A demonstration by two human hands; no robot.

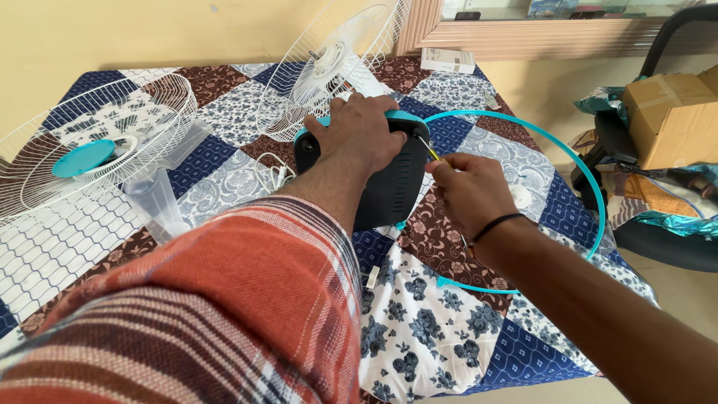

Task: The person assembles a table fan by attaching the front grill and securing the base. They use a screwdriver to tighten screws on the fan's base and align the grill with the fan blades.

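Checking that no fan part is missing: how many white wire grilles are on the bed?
2. One wire grille with a teal centre cap lies at far left; the other grille stands tilted behind the left hand. None seems hidden.

Fan motor housing [389,187] mid-table [449,352], guard [90,142] left, ring [576,172] right.

A patchwork floral cloth [419,337] in navy, brown and white covers the tabletop. On it lie a white wire fan guard with a teal centre cap [82,157] at the left, a clear plastic fan blade [157,198] beside it, a black fan motor housing [393,187] in the middle, a teal ring [594,191] at the right, and a small white box [447,60] at the far edge.
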